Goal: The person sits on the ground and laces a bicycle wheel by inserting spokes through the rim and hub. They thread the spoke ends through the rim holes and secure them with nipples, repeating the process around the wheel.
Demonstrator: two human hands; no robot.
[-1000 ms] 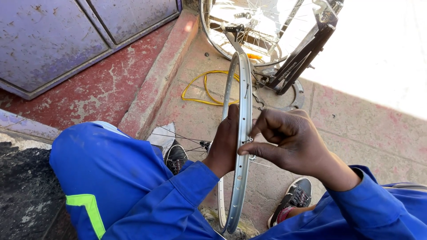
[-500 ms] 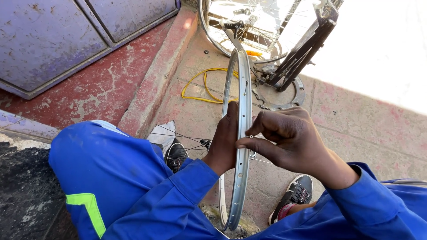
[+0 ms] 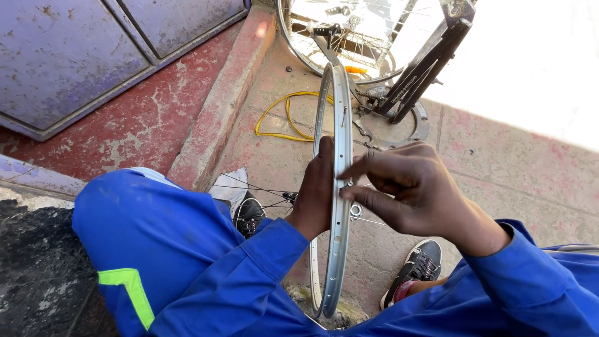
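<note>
Standing upright between the knees, a bare wheel rim (image 3: pixel 340 187) is kept edge-on so its spoke holes face the fingers. The left hand (image 3: pixel 315 190) is wrapped around the rim, steadying it. The right hand (image 3: pixel 405 184) is pressed to the rim's channel, fingertips (image 3: pixel 344 192) pinched together; what they pinch cannot be told. A yellow cable (image 3: pixel 281 122) lies on the paved floor (image 3: pixel 499 162) beyond.
</note>
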